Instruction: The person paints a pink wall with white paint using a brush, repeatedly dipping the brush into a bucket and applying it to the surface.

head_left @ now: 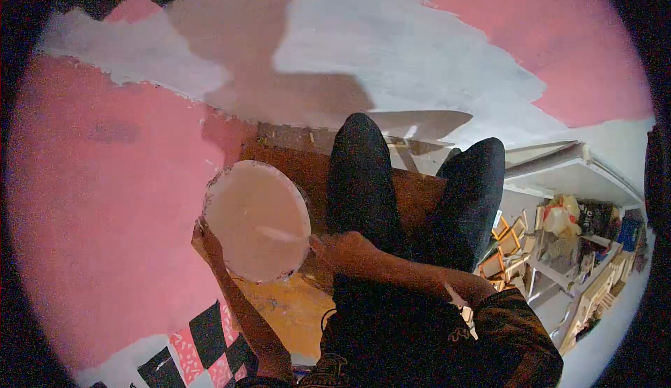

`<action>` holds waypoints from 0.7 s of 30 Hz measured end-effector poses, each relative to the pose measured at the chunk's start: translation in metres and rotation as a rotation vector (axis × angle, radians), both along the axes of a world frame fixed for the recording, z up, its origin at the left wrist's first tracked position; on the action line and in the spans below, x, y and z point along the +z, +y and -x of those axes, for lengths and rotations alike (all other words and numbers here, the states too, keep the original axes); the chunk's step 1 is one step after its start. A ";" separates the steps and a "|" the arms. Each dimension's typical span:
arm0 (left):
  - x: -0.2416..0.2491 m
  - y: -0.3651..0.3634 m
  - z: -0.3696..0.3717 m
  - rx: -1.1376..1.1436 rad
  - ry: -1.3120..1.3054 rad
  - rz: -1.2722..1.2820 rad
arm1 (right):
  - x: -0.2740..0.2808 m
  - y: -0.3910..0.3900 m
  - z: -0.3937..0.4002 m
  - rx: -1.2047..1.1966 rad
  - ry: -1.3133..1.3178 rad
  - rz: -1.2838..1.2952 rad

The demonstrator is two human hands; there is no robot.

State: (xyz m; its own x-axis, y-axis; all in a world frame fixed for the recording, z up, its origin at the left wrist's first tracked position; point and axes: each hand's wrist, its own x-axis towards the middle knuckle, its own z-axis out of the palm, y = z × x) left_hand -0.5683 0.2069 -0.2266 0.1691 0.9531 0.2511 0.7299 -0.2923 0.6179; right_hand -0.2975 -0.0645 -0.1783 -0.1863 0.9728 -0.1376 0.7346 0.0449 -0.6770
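Note:
A round, pale disc like a paint bucket's lid (pixel 255 213), with a rough, paint-smeared rim, lies in front of me to the left of my legs. My left hand (pixel 207 243) is closed on its lower left edge. Against its right edge, my right hand (pixel 346 249) has its fingers curled in, the fingertips right at the rim. What lies under the disc is hidden by it.
My knees in dark trousers (pixel 360 178) point toward a wall painted pink (pixel 105 178) and white (pixel 419 59). Black diamonds (pixel 210 332) mark its lower left. At right, a white shelf (pixel 566 168) stands over stacked wooden frames (pixel 507 241) and a plastic bag (pixel 559 220).

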 end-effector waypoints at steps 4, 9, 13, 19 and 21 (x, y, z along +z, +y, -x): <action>-0.001 -0.001 -0.003 -0.005 0.014 -0.053 | -0.012 -0.003 0.009 -0.040 0.108 -0.157; -0.003 0.003 0.001 0.024 0.037 0.022 | -0.010 0.001 0.006 -0.030 0.019 -0.025; 0.001 0.001 -0.001 -0.028 0.049 -0.053 | -0.007 0.000 0.001 -0.075 0.136 -0.147; -0.002 0.007 0.000 -0.020 0.062 -0.076 | -0.019 0.006 0.004 -0.102 0.078 -0.002; -0.004 0.008 0.004 -0.025 0.089 -0.056 | -0.026 -0.002 0.014 -0.201 0.158 -0.295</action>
